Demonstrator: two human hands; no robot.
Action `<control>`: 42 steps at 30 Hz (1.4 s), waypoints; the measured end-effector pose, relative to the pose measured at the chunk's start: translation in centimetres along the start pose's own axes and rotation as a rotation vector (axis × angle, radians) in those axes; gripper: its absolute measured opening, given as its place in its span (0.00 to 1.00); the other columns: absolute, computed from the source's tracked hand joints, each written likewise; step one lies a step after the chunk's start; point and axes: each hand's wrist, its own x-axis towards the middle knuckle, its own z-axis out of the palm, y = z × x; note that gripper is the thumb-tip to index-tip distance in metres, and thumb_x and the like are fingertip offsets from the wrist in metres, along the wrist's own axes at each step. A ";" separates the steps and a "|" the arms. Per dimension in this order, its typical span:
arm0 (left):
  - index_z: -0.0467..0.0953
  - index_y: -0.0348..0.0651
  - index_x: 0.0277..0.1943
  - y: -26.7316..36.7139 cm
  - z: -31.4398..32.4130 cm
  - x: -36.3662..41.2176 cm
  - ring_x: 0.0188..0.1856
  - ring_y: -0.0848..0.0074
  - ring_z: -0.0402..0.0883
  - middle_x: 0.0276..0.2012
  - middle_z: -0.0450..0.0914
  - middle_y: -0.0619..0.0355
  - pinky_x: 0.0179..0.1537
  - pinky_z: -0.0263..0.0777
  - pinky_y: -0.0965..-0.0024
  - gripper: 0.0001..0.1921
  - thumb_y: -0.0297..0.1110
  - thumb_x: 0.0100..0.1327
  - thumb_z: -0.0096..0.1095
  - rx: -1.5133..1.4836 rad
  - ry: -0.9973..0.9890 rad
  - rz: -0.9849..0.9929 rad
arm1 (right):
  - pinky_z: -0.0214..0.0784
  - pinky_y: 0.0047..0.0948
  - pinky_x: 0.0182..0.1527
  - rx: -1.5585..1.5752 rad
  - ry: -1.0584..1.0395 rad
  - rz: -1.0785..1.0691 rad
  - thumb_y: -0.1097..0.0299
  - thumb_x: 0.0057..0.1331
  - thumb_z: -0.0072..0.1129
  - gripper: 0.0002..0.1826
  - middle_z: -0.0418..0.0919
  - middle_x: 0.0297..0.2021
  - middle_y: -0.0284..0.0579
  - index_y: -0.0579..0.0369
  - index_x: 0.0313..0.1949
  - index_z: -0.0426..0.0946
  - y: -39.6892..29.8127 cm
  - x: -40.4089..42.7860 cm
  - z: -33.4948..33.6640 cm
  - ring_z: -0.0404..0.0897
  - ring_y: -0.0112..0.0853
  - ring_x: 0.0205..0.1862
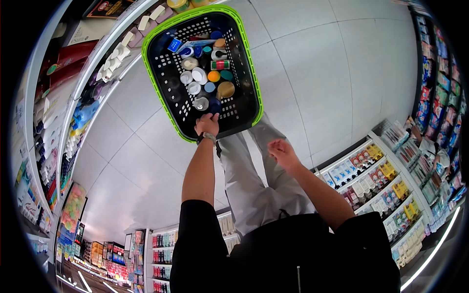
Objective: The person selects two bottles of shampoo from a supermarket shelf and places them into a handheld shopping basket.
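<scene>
A black plastic shopping basket with a lime-green rim is in front of my legs. My left hand grips it at the near side, fingers curled inward; the exact grip is partly hidden. Inside stand several bottles and jars, among them a clear pump bottle nearest that hand, a jar with a gold lid, white-capped bottles and an orange cap. A small blue box lies toward the far end. My right hand hangs beside the basket, loosely curled, with nothing visible in it.
Shelves of pump bottles curve along the left. Low white shelving with boxed goods stands behind me at the right. Hanging packets line the far right, with another person near them. Grey tiles cover the floor.
</scene>
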 end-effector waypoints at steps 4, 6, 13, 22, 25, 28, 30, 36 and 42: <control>0.84 0.52 0.37 1.5 -0.3 -1.9 0.52 0.61 0.77 0.42 0.83 0.64 0.47 0.70 0.51 0.14 0.52 0.63 0.65 0.156 0.060 0.174 | 0.65 0.20 0.33 -0.036 -0.009 -0.045 0.70 0.67 0.62 0.10 0.77 0.33 0.29 0.50 0.48 0.76 0.0 -0.2 -0.2 0.74 0.17 0.34; 0.84 0.52 0.37 2.2 0.1 -2.3 0.52 0.61 0.77 0.42 0.83 0.63 0.47 0.70 0.50 0.15 0.53 0.64 0.64 0.213 0.048 0.201 | 0.65 0.20 0.34 -0.057 -0.003 -0.042 0.71 0.67 0.63 0.11 0.78 0.33 0.30 0.51 0.48 0.75 0.0 -0.2 -0.3 0.74 0.17 0.34; 0.84 0.54 0.40 3.8 2.5 -0.4 0.53 0.62 0.78 0.44 0.84 0.62 0.49 0.73 0.50 0.17 0.56 0.67 0.59 0.149 0.068 0.041 | 0.69 0.21 0.40 -0.075 -0.003 -0.063 0.73 0.63 0.65 0.12 0.79 0.33 0.31 0.53 0.46 0.77 0.2 -0.3 -0.3 0.77 0.18 0.37; 0.86 0.60 0.45 3.9 3.0 -0.4 0.57 0.60 0.80 0.47 0.87 0.60 0.55 0.71 0.49 0.20 0.63 0.63 0.62 0.134 -0.097 -0.054 | 0.68 0.20 0.38 -0.078 -0.028 -0.061 0.72 0.65 0.66 0.13 0.78 0.35 0.30 0.53 0.48 0.76 -1.3 -0.4 0.3 0.76 0.18 0.36; 0.86 0.60 0.45 5.8 4.7 0.8 0.55 0.60 0.82 0.47 0.87 0.59 0.54 0.73 0.49 0.20 0.62 0.62 0.63 0.067 -0.167 0.045 | 0.72 0.24 0.43 -0.103 -0.015 0.004 0.70 0.63 0.67 0.14 0.80 0.36 0.33 0.53 0.47 0.77 -1.2 -0.4 0.1 0.79 0.21 0.39; 0.86 0.57 0.46 9.5 7.5 2.0 0.53 0.59 0.83 0.47 0.87 0.58 0.52 0.75 0.51 0.21 0.62 0.62 0.63 0.031 -0.187 -0.004 | 0.72 0.24 0.43 -0.136 0.000 -0.022 0.69 0.63 0.66 0.14 0.80 0.36 0.32 0.53 0.47 0.77 -0.9 -0.4 -0.2 0.79 0.21 0.39; 0.86 0.56 0.47 11.2 8.8 3.0 0.54 0.59 0.83 0.47 0.87 0.57 0.52 0.76 0.50 0.21 0.60 0.63 0.63 -0.011 -0.166 -0.023 | 0.72 0.24 0.43 -0.137 0.020 -0.013 0.69 0.64 0.66 0.13 0.80 0.36 0.32 0.52 0.48 0.77 -0.8 -0.4 -0.2 0.78 0.21 0.38; 0.87 0.53 0.44 9.1 9.0 4.0 0.50 0.52 0.84 0.43 0.87 0.53 0.46 0.76 0.45 0.21 0.59 0.61 0.64 -0.106 -0.048 0.016 | 0.72 0.24 0.39 -0.133 0.003 -0.020 0.70 0.65 0.65 0.13 0.80 0.36 0.31 0.51 0.48 0.77 -1.2 -1.1 -0.4 0.77 0.21 0.37; 0.84 0.50 0.50 0.0 5.0 3.1 0.52 0.54 0.83 0.48 0.85 0.49 0.53 0.76 0.52 0.19 0.53 0.69 0.58 -0.051 -0.022 0.076 | 0.68 0.21 0.42 -0.026 -0.027 -0.011 0.75 0.66 0.64 0.12 0.77 0.35 0.30 0.52 0.48 0.75 -2.0 -1.5 -0.8 0.74 0.18 0.39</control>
